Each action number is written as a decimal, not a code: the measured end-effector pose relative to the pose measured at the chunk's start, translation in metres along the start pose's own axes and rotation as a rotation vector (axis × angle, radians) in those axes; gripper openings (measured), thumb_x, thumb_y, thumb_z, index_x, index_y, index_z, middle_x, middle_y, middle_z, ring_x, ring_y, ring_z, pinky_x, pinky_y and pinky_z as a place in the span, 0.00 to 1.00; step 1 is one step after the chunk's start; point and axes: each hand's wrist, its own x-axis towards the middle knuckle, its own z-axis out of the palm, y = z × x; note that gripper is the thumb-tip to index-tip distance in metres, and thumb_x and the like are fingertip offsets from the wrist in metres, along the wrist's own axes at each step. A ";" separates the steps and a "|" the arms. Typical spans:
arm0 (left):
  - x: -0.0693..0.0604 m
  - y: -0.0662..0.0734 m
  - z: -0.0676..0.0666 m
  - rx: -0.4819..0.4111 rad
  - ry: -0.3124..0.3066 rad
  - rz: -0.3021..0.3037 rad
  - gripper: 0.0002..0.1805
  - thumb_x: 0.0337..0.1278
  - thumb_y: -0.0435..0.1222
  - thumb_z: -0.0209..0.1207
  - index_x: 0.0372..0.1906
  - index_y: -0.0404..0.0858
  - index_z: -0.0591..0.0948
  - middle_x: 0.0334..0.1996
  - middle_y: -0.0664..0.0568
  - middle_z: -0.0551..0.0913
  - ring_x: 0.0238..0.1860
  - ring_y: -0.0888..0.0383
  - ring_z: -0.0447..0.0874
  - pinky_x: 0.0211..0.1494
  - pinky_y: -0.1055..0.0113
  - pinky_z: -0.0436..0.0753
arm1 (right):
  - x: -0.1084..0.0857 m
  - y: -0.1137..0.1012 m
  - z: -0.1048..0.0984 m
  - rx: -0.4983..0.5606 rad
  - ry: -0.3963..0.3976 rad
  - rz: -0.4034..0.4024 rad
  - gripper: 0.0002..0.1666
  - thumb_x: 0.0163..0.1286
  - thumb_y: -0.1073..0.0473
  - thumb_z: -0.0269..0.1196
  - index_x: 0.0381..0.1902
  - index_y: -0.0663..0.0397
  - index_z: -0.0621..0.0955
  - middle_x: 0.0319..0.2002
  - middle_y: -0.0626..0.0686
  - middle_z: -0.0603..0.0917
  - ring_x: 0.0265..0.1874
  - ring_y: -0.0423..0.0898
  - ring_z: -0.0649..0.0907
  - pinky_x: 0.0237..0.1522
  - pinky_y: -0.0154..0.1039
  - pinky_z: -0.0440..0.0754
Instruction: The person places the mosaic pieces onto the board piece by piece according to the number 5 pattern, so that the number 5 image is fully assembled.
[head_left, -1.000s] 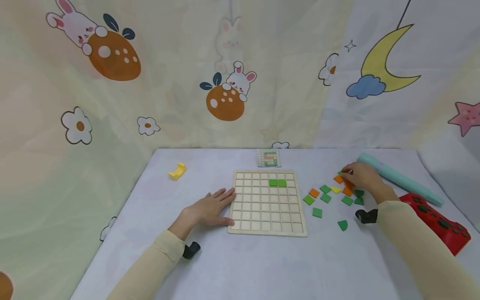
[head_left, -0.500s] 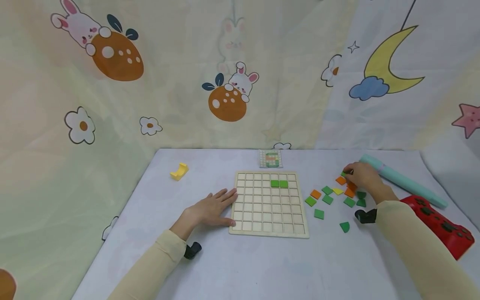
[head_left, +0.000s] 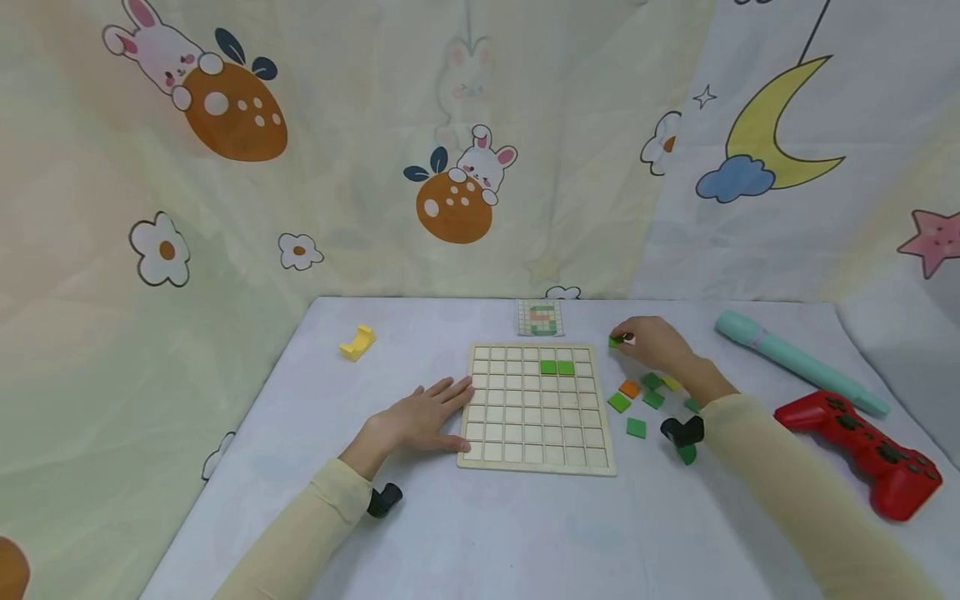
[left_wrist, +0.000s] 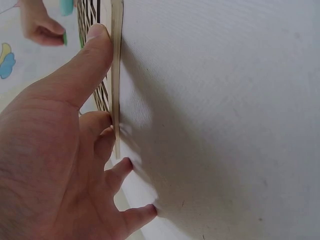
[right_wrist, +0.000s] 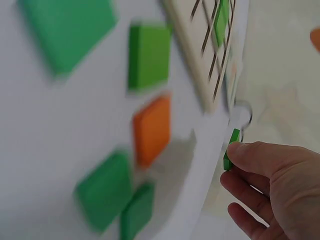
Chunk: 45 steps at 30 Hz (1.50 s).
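Note:
Between thumb and fingertips the right hand (head_left: 651, 342) pinches a light green tile (head_left: 613, 342), held just off the upper right corner of the gridded wooden board (head_left: 513, 467). The right wrist view shows the same green tile (right_wrist: 231, 150) in the right hand (right_wrist: 280, 175). Two light green tiles (head_left: 557, 367) sit side by side in the board's second row. With spread fingers, the left hand (head_left: 422, 418) touches the board's left edge; in the left wrist view the left hand (left_wrist: 65, 135) has its thumb on the board's rim (left_wrist: 117, 65).
Loose tiles lie right of the board, among them an orange tile (head_left: 629, 388) and a green tile (head_left: 636, 427); some are hidden by the right arm. A patterned card (head_left: 539, 317) lies behind the board, a yellow piece (head_left: 357, 342) left, a teal tube (head_left: 802, 362) and red controller (head_left: 862, 450) right.
The right hand has moved left from the far tiles toward the board, carrying a light green tile. The left hand stays at the board's edge.

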 end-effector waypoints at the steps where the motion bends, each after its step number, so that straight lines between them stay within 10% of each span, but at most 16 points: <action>1: 0.000 -0.001 0.001 0.001 0.000 0.000 0.51 0.56 0.66 0.54 0.78 0.50 0.48 0.79 0.60 0.42 0.79 0.52 0.40 0.76 0.42 0.53 | 0.003 -0.009 0.003 0.000 0.003 -0.037 0.15 0.65 0.65 0.63 0.49 0.64 0.84 0.47 0.61 0.86 0.46 0.57 0.83 0.51 0.53 0.80; 16: 0.001 -0.004 0.005 0.010 0.006 0.005 0.51 0.56 0.67 0.53 0.78 0.51 0.47 0.79 0.61 0.41 0.79 0.53 0.39 0.77 0.43 0.53 | 0.022 -0.118 0.037 -0.092 -0.054 -0.320 0.12 0.64 0.62 0.66 0.46 0.56 0.86 0.47 0.54 0.87 0.49 0.51 0.85 0.49 0.45 0.83; 35: 0.005 0.000 0.005 0.026 -0.006 -0.005 0.51 0.56 0.67 0.53 0.78 0.51 0.47 0.79 0.61 0.41 0.79 0.52 0.39 0.77 0.43 0.53 | 0.021 -0.111 0.052 -0.140 -0.007 -0.287 0.12 0.64 0.60 0.66 0.46 0.53 0.86 0.48 0.53 0.87 0.49 0.52 0.84 0.53 0.48 0.81; 45: 0.003 -0.002 0.004 0.026 0.013 -0.003 0.52 0.55 0.66 0.54 0.78 0.50 0.47 0.79 0.61 0.41 0.79 0.52 0.40 0.76 0.43 0.54 | 0.001 -0.067 0.022 0.002 -0.088 -0.083 0.19 0.69 0.57 0.62 0.56 0.56 0.81 0.56 0.57 0.82 0.53 0.54 0.81 0.55 0.51 0.80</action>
